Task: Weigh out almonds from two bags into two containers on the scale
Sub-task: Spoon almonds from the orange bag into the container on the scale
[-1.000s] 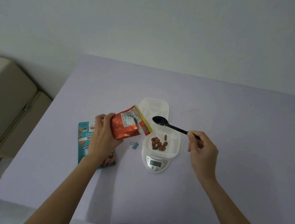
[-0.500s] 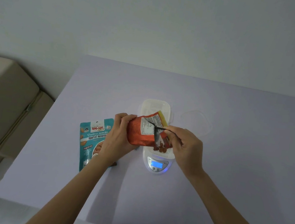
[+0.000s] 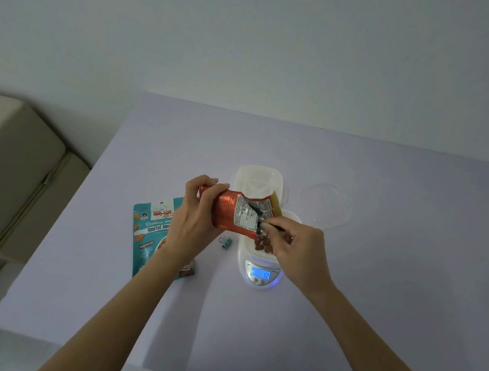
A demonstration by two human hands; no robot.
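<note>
**Weighing stage.** The left hand (image 3: 194, 219), fingers curled round the orange bag (image 3: 227, 214), holds it tilted above the scale (image 3: 260, 275). The right hand (image 3: 299, 253) pinches a black spoon (image 3: 257, 211) at the bag's mouth. Almonds (image 3: 262, 243) lie in the container (image 3: 263, 258) on the scale. A second container (image 3: 259, 181) is at 12 o'clock and a teal bag (image 3: 151, 229) at 9 o'clock.

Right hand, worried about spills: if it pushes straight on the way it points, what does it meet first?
Most likely the open mouth of the orange bag, which the left hand grips. The black spoon that the right hand pinches seems to reach into it, though depth is unclear.
</note>
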